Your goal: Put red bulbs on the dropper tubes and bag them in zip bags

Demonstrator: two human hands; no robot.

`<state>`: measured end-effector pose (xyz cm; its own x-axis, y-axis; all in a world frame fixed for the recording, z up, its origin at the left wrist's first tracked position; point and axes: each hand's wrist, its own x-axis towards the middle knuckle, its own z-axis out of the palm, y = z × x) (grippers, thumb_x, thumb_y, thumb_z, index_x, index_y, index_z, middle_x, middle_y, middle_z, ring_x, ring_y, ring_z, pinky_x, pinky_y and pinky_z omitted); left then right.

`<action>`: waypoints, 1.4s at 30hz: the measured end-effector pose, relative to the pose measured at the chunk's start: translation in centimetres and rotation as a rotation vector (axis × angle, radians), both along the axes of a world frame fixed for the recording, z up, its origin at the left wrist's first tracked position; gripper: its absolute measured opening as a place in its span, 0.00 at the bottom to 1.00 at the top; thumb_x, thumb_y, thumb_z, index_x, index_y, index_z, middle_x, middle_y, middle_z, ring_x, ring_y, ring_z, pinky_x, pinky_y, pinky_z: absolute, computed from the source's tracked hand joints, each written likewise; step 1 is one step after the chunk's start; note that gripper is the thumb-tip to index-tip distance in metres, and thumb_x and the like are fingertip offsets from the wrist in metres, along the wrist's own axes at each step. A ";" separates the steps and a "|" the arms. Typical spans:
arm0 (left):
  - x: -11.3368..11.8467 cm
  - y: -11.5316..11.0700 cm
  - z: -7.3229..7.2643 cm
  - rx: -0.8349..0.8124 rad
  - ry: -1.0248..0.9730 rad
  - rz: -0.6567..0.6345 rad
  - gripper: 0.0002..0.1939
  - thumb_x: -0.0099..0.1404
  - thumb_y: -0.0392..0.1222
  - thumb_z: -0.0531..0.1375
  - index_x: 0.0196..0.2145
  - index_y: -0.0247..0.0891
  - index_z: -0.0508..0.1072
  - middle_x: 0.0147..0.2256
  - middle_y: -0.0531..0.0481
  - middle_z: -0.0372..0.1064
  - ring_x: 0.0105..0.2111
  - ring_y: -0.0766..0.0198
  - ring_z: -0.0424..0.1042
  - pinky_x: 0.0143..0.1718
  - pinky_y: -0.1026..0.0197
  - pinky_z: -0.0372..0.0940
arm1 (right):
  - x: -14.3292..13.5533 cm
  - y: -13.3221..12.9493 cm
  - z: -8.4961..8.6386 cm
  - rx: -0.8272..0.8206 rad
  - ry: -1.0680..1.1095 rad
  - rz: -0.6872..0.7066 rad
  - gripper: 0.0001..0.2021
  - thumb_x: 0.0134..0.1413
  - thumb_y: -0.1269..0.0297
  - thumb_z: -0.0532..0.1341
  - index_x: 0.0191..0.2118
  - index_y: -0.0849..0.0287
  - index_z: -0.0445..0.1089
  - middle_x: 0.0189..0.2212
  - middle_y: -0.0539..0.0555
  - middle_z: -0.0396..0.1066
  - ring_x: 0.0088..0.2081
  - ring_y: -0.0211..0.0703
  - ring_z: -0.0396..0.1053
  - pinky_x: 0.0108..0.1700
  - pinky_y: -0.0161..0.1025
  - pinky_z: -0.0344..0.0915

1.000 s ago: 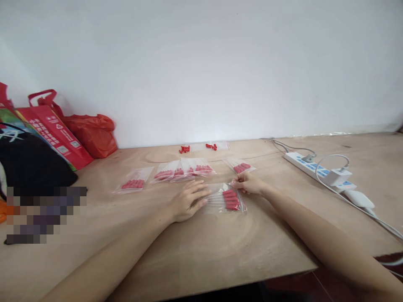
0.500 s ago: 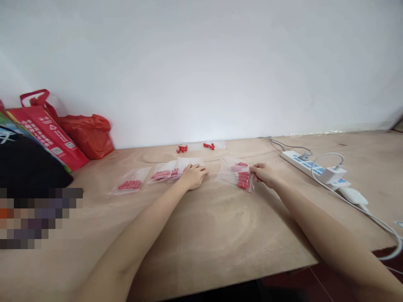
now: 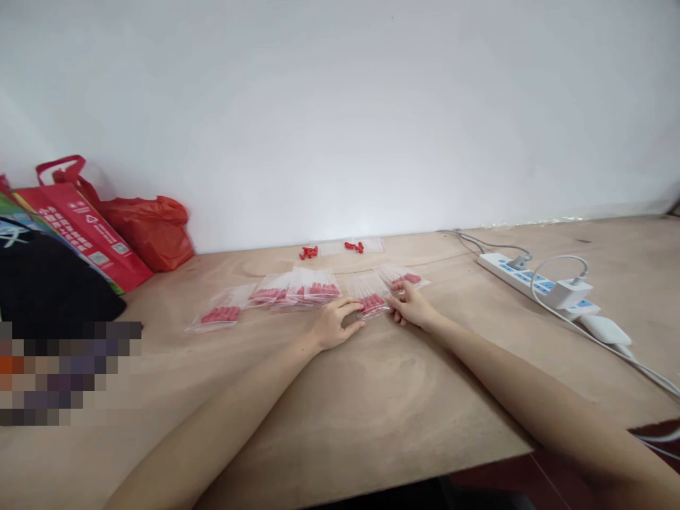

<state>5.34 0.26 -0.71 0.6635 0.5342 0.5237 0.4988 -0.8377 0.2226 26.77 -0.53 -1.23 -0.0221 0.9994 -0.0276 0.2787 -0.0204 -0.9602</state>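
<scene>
Between my hands a clear zip bag [image 3: 367,289] of red-ended pieces lies on the wooden table, its red ends toward me. My right hand [image 3: 413,306] has its fingers closed at the bag's lower right edge. On the other side, my left hand [image 3: 336,324] rests with thumb and fingers apart, fingertips at the bag's lower left corner. Just left of it spreads an overlapping row of similar filled bags [image 3: 313,287]. One filled bag [image 3: 220,312] lies at the row's left end, and another [image 3: 411,278] sits behind my right hand.
Loose red pieces [image 3: 308,252] and a flat clear bag [image 3: 375,245] with red pieces on it lie near the wall. A white power strip [image 3: 510,273] with cables is at right. A red shopping bag [image 3: 90,230], red plastic bag [image 3: 154,230] and black bag [image 3: 53,283] stand left.
My right hand has moved left with the zip bag, which has turned so its red ends face me. My left hand has left the row, coming right and nearer to me.
</scene>
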 end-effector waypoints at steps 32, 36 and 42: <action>2.1 0.8 0.0 -0.037 -0.010 0.266 0.03 0.56 0.32 0.54 0.29 0.38 0.66 0.29 0.52 0.65 0.28 0.65 0.66 0.29 0.65 0.60 | -1.1 0.3 -0.3 0.383 -0.576 -0.082 0.11 0.41 0.56 0.60 0.31 0.57 0.65 0.22 0.49 0.67 0.25 0.37 0.63 0.26 0.33 0.54; 2.4 1.2 -0.1 -0.038 -0.002 0.278 0.05 0.56 0.33 0.55 0.24 0.38 0.65 0.24 0.53 0.64 0.26 0.65 0.65 0.28 0.64 0.60 | -1.8 -0.2 0.0 0.354 -0.642 -0.158 0.15 0.40 0.49 0.60 0.27 0.56 0.64 0.22 0.49 0.67 0.26 0.39 0.64 0.24 0.33 0.50; 2.3 0.9 -0.1 -0.017 -0.013 0.286 0.04 0.59 0.38 0.54 0.27 0.38 0.64 0.29 0.51 0.63 0.30 0.63 0.65 0.32 0.63 0.61 | -2.3 -0.3 0.2 0.322 -0.732 -0.223 0.19 0.38 0.44 0.60 0.25 0.56 0.62 0.23 0.51 0.68 0.27 0.41 0.64 0.23 0.33 0.46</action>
<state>7.68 1.19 -0.81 0.4778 0.7075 0.5207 0.7116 -0.6593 0.2429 24.50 -0.79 -1.00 0.0894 0.9396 0.3303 0.8571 0.0963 -0.5061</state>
